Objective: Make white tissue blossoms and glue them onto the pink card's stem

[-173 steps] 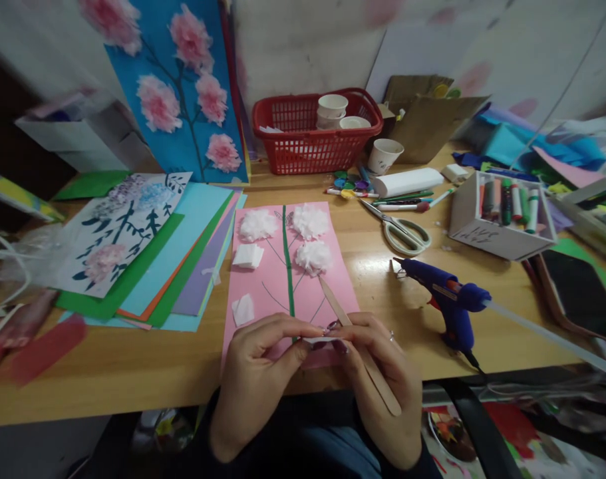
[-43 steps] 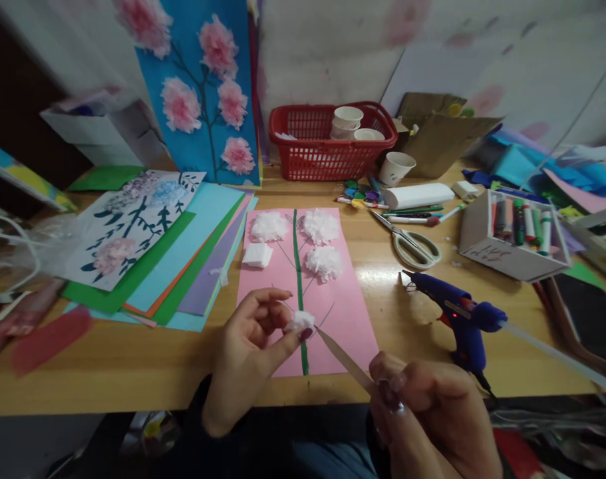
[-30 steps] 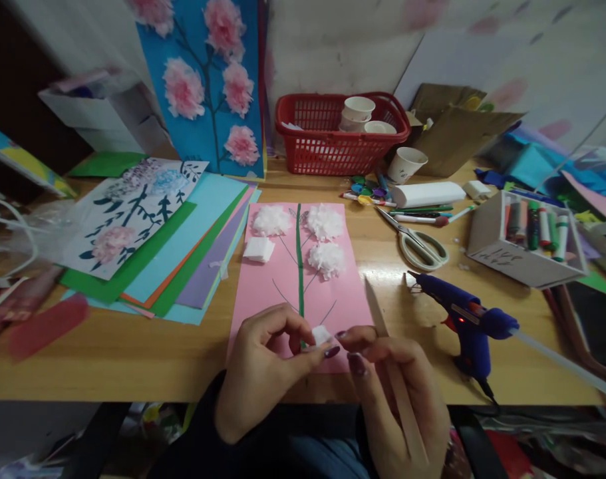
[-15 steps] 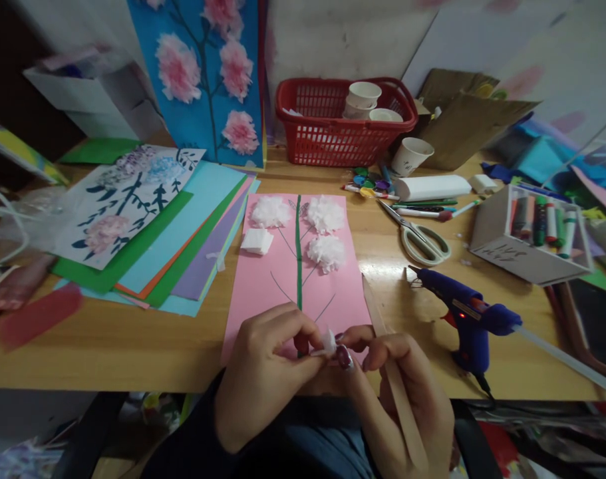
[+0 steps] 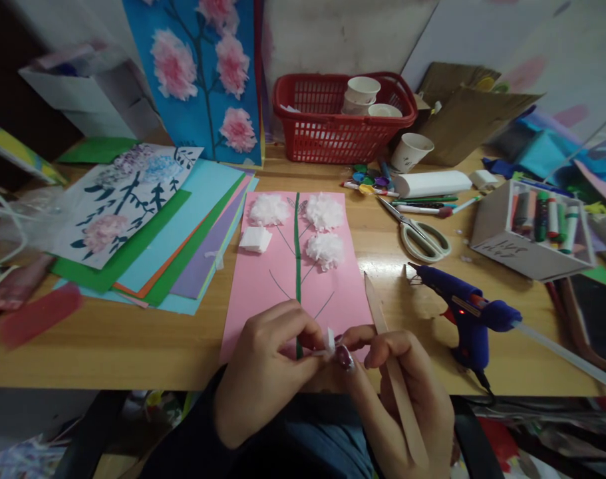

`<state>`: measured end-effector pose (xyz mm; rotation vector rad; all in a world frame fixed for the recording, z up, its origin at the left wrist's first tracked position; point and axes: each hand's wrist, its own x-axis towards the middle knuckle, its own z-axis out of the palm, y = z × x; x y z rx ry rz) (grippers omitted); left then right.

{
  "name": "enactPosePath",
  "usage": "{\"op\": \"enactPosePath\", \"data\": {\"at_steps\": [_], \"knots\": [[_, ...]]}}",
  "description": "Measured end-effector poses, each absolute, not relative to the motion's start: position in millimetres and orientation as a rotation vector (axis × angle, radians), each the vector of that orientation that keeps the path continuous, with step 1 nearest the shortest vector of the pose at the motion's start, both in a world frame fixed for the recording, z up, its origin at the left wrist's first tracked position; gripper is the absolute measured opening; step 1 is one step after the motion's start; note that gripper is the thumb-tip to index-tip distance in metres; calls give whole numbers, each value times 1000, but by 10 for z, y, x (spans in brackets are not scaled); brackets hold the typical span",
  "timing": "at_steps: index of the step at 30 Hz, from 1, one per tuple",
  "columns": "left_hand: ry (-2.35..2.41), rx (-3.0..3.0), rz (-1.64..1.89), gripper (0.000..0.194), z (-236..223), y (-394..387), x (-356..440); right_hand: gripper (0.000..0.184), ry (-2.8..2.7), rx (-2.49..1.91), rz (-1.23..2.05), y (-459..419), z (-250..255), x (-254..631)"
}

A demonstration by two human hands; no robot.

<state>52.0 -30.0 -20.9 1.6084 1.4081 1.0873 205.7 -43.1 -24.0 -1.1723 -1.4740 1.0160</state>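
My left hand (image 5: 273,366) pinches a small piece of white tissue paper (image 5: 330,340) above the lower edge of the pink sheet (image 5: 253,299). Fingertips of my right hand (image 5: 400,392) meet the same tissue from the other side. A flat wooden craft stick (image 5: 396,379) is tucked in my right hand, its pointed end upward and its lower end over the palm. On the sheet are a painted green stem, thin drawn branches and white tissue flowers (image 5: 325,250). A folded white tissue stack (image 5: 255,239) lies at its left side.
A blue glue gun (image 5: 465,306) with a lit red light lies right of the sheet. Behind it are scissors (image 5: 420,233) and a box of markers (image 5: 532,233). Coloured papers (image 5: 177,246) cover the left; a red basket (image 5: 342,136) stands at the back.
Earlier the right hand pointed the stick's tip at the tissue in the left hand. Now the stick is turned back into the palm, and both hands' fingertips pinch the tissue, part of it standing up.
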Motion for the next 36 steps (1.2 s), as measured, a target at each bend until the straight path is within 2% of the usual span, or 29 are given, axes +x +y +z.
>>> {"op": "enactPosePath", "data": {"at_steps": [13,20,25,30,36], "knots": [[1393,1630,1037,23,-211,-317,532,18,-1543,-1256,877,-454,-218,2080],[1334,1636,1113,24,-224,-332,546,18,-1420,-1202,1049,-461,-267,2080],[1376,1418,1096,18,-287,-358,568,17,-1321,-1181,1139,-450,-290,2078],[1288,1168,1118,37,-284,-397,575,19,-1261,-1155,1121,-425,-307,2051],[1321,1056,1129,30,-238,-372,556,20,-1253,-1147,1151,-429,-316,1988]]}}
